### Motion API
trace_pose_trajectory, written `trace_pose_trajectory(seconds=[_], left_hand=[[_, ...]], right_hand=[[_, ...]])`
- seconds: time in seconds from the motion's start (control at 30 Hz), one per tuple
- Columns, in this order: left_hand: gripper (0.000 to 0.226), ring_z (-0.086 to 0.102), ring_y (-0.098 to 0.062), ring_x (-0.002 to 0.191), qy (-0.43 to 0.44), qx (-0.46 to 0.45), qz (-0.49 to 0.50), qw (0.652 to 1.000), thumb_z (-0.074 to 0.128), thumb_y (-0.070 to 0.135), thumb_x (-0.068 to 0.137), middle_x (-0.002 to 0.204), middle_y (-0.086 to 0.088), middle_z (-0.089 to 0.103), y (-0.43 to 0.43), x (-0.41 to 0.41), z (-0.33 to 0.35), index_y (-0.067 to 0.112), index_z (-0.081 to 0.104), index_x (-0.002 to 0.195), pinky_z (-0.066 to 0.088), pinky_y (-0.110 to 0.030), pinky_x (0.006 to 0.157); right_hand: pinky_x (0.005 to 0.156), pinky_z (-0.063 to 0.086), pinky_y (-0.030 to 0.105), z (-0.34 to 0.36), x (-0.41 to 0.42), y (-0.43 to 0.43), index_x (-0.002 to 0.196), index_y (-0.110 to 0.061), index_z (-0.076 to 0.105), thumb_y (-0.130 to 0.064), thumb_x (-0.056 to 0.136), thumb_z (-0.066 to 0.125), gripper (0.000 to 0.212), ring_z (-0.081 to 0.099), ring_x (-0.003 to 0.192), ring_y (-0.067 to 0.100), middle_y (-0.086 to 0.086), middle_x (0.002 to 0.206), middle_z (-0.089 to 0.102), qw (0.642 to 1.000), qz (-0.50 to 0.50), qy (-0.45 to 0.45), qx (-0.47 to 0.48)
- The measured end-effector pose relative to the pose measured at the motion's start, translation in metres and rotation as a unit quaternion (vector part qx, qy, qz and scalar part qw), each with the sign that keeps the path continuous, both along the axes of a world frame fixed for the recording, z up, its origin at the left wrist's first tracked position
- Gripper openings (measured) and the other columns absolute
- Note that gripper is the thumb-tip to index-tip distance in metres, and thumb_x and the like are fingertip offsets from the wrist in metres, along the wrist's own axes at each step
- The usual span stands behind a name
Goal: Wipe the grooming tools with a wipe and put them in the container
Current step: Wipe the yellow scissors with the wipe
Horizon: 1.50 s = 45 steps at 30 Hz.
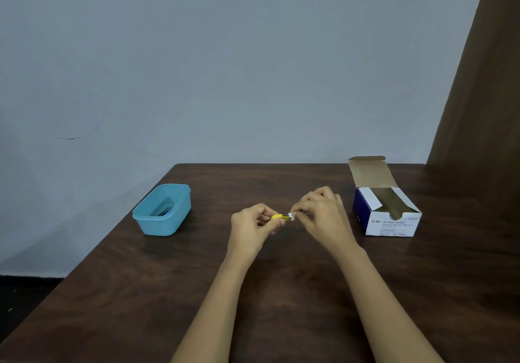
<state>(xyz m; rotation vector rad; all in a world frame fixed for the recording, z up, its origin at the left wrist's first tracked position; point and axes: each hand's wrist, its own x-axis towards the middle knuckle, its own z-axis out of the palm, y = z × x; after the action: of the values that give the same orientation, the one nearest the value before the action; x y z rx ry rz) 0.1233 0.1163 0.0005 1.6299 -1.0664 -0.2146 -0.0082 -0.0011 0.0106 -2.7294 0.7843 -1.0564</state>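
My left hand (253, 226) pinches a small grooming tool with a yellow handle (278, 216) above the middle of the dark wooden table (197, 292). My right hand (320, 213) presses a small white wipe (292, 216) against the tool's metal end, which is mostly hidden by the wipe and fingers. A light blue plastic container (161, 210) stands open to the left, with a dark tool lying inside it.
An opened white and blue box of alcohol swabs (387, 213) sits at the right, its flap raised. A blue-grey wall rises behind the table and a brown curtain (478, 109) hangs at the right. The table's left edge runs diagonally toward me.
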Motion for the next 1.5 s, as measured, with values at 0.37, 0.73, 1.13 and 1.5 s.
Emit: trace_pose_trajectory(seconds=[0.37,0.73,1.13,1.5], left_hand=[[0.012,0.067,-0.004,0.062,-0.032,-0.010,0.019,0.999,0.081,0.020,0.076,0.066,0.007,0.069,0.000,0.002,0.000,0.025,0.071,0.076,0.057,-0.024,0.063],[0.006,0.067,-0.004,0.066,-0.028,-0.030,0.030,0.999,0.077,0.022,0.080,0.067,0.008,0.070,0.000,0.002,0.000,0.023,0.071,0.078,0.058,-0.027,0.065],[0.011,0.056,0.006,0.072,-0.099,-0.007,0.067,0.993,0.065,0.018,0.090,0.072,0.014,0.061,0.000,0.008,0.000,0.024,0.069,0.082,0.039,-0.007,0.056],[0.009,0.057,0.003,0.071,-0.145,-0.034,0.062,0.987,0.066,0.014,0.089,0.072,0.016,0.060,-0.002,0.009,-0.004,0.018,0.070,0.082,0.039,-0.007,0.058]], right_hand=[[0.083,0.028,0.029,0.001,0.001,0.001,0.090,-0.028,0.076,-0.025,0.088,0.066,0.011,0.046,0.102,0.013,-0.011,0.096,0.067,1.000,-0.005,0.004,-0.020],[0.076,0.031,0.030,-0.004,0.008,0.004,0.085,-0.026,0.076,-0.020,0.084,0.070,0.008,0.050,0.094,0.014,-0.009,0.089,0.068,0.999,0.019,-0.033,-0.031],[0.079,0.025,0.031,0.000,-0.006,-0.007,0.078,-0.029,0.075,-0.022,0.083,0.071,0.010,0.045,0.096,0.015,-0.014,0.087,0.066,0.999,-0.010,-0.033,-0.005],[0.084,0.022,0.026,-0.001,0.002,-0.002,0.094,-0.027,0.074,-0.026,0.092,0.060,0.014,0.039,0.112,0.012,-0.013,0.102,0.063,0.996,0.033,0.071,-0.039]])
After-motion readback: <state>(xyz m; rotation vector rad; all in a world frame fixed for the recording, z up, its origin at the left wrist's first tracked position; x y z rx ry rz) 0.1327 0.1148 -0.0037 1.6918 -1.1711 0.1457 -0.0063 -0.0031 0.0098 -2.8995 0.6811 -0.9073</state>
